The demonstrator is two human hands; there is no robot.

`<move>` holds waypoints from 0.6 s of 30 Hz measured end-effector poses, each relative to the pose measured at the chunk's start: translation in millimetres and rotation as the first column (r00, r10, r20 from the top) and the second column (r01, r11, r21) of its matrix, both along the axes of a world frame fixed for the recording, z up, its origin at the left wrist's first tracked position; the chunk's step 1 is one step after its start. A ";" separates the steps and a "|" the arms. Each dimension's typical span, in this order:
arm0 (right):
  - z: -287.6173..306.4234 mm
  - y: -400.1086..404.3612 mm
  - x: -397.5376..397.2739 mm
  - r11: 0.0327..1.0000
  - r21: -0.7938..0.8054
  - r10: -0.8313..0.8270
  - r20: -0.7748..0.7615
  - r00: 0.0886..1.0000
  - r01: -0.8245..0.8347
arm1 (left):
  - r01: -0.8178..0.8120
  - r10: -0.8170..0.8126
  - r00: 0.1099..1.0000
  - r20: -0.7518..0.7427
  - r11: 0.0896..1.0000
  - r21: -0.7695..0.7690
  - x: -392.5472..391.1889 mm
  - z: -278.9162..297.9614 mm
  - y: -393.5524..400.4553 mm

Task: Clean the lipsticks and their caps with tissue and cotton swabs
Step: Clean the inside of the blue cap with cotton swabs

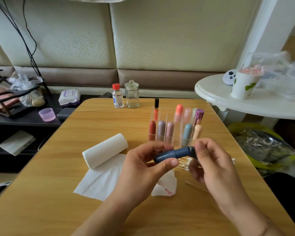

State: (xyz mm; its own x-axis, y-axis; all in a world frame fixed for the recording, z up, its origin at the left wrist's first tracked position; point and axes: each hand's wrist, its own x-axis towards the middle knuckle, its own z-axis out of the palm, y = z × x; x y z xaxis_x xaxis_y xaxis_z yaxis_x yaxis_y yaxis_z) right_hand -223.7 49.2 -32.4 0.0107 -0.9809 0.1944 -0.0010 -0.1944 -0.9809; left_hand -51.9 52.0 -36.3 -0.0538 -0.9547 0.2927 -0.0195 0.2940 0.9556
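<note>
Left hand (143,165), right hand (209,160) grip blue lipstick (174,153); organizer (175,128) holds seemingly ten.

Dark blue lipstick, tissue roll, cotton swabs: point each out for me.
Dark blue lipstick (174,153): head view, mid-barrel between the hands.
Tissue roll (106,150): head view, its side.
Cotton swabs (183,163): head view, the pile's tips.

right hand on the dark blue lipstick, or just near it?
Touching. The head view shows the right hand pinching the right end of the dark blue lipstick with its fingertips, while the left hand grips the other end.
</note>
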 end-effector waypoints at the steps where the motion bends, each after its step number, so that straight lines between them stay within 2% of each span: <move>1: -0.2 -0.2 0.2 1.000 -0.028 -0.002 0.031 1.000 0.002 | -0.008 0.008 1.000 0.005 1.000 -0.001 0.3 -0.5 0.1; 3: -0.6 -0.9 0.2 0.994 -0.111 -0.005 0.023 1.000 0.007 | -0.027 0.027 0.999 0.018 1.000 0.007 -0.3 1.4 1.3; 7: -6.6 0.8 2.8 0.977 -0.211 -0.014 -0.121 0.993 -0.012 | -0.084 0.084 0.996 0.020 0.996 0.003 -2.4 -0.1 2.3; 18: -11.1 5.4 7.1 0.969 -0.247 -0.064 -0.183 0.981 0.017 | -0.106 0.106 0.994 0.000 0.994 -0.023 -3.4 -4.2 5.3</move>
